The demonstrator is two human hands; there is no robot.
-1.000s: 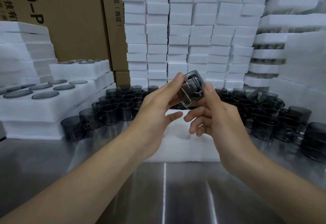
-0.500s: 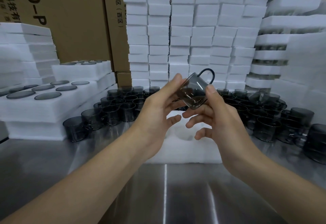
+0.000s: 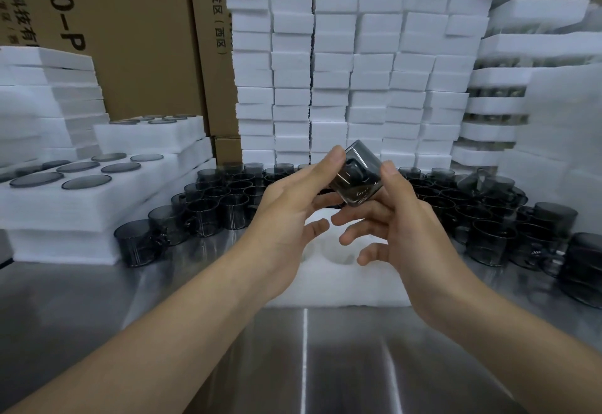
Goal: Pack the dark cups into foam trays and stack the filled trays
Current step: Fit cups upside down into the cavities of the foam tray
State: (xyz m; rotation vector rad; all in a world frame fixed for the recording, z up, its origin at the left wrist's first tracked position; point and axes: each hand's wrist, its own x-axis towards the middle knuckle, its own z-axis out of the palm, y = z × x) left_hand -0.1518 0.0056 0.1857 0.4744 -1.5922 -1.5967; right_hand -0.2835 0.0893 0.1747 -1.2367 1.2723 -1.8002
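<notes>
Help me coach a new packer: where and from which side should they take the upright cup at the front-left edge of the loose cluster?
Pinch the front-left cup by its rim, coming from above on the near side. Its open mouth faces up, so a thumb can slip inside; the foam stack flanks its left, and neighbouring cups crowd its right and rear.

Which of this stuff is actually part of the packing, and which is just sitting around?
In use: smoky dark translucent cup, white foam tray with holes, loose dark cups, filled foam trays.
Standing by: brown cardboard boxes, white foam block stacks.
</notes>
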